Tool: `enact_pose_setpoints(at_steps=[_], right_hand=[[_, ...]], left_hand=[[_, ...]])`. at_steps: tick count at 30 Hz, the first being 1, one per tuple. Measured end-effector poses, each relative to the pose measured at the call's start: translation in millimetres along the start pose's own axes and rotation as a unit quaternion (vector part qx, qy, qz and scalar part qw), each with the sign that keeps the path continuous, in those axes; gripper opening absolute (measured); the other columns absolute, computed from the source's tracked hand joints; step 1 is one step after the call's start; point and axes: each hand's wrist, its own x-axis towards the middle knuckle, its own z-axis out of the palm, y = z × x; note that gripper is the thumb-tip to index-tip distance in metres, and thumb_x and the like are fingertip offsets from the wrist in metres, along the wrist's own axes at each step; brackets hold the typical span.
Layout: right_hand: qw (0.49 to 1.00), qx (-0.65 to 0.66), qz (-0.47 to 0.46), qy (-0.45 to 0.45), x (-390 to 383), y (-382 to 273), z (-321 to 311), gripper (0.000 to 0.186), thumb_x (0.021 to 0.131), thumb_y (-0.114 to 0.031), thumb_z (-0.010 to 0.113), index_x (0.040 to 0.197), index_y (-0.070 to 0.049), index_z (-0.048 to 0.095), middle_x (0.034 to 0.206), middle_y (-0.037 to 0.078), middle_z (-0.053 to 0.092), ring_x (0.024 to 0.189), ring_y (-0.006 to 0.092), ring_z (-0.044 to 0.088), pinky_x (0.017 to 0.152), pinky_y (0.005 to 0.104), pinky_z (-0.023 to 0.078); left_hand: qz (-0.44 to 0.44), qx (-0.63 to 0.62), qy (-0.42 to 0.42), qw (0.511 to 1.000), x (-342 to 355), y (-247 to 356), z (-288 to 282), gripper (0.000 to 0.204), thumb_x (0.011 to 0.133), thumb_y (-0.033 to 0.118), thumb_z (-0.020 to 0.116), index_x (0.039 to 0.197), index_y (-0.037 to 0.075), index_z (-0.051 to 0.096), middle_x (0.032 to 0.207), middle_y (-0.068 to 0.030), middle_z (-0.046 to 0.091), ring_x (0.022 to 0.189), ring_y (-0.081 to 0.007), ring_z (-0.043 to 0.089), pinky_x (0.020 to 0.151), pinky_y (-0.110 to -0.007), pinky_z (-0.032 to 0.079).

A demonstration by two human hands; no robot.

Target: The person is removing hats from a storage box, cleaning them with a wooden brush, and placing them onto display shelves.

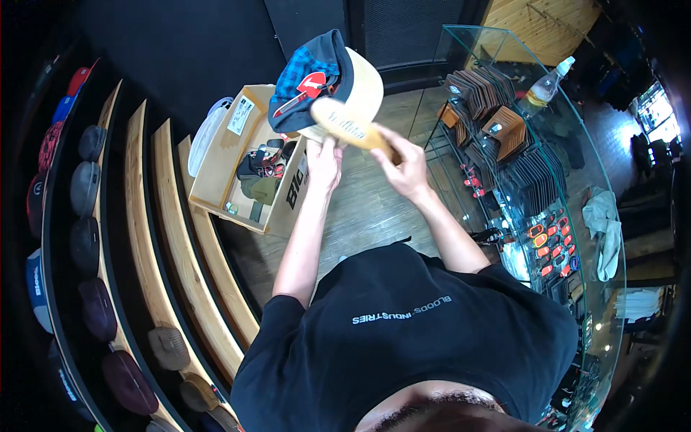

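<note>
Out in front of me, my left hand [323, 164] is closed on the lower edge of a cap [308, 65] with a dark and blue plaid crown, a cream-coloured brim and a red tag. My right hand [404, 164] grips the handle end of a pale wooden brush [344, 124]. The brush lies across the view just in front of the cap's underside. Its bristles are hidden, and I cannot tell whether they touch the cap.
Below the cap, an open cardboard box [234, 128] holds several caps. Wooden shelves [183, 216] with caps line the left. On the right is a glass display case [497, 79] with wallets; a spray bottle [543, 90] and a grey cloth [603, 227] rest on it.
</note>
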Motion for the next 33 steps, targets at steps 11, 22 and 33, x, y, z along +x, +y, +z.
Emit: enact_pose_setpoints(at_steps=[11, 22, 33], right_hand=[[0.99, 0.114, 0.073, 0.05, 34, -9, -11, 0.041, 0.088, -0.019, 0.067, 0.124, -0.001, 0.059, 0.099, 0.012, 0.07, 0.082, 0.0194, 0.068, 0.072, 0.0297, 0.054], [0.95, -0.146, 0.135, 0.24, 47, 20, -42, 0.033, 0.086, -0.017, 0.069, 0.115, -0.005, 0.062, 0.072, 0.007, 0.065, 0.06, 0.0135, 0.059, 0.059, 0.0257, 0.048], [0.975, -0.12, 0.14, 0.127, -48, -21, -79, 0.038, 0.08, -0.022, 0.073, 0.114, -0.012, 0.061, 0.071, 0.005, 0.065, 0.065, 0.014, 0.062, 0.062, 0.0316, 0.049]], left_hand=[[0.008, -0.013, -0.066, 0.998, -6, 7, -13, 0.043, 0.096, 0.001, 0.049, 0.137, 0.005, 0.039, 0.127, -0.0083, 0.054, 0.113, -0.019, 0.057, 0.093, -0.034, 0.05], [-0.042, -0.031, -0.129, 0.99, -1, 10, -46, 0.052, 0.096, -0.001, 0.046, 0.144, 0.005, 0.028, 0.141, -0.0142, 0.042, 0.128, -0.0264, 0.048, 0.105, -0.042, 0.043], [-0.093, -0.091, -0.201, 0.971, -46, -28, -20, 0.047, 0.096, 0.0, 0.047, 0.141, 0.006, 0.032, 0.138, -0.0143, 0.046, 0.123, -0.0279, 0.051, 0.1, -0.044, 0.046]])
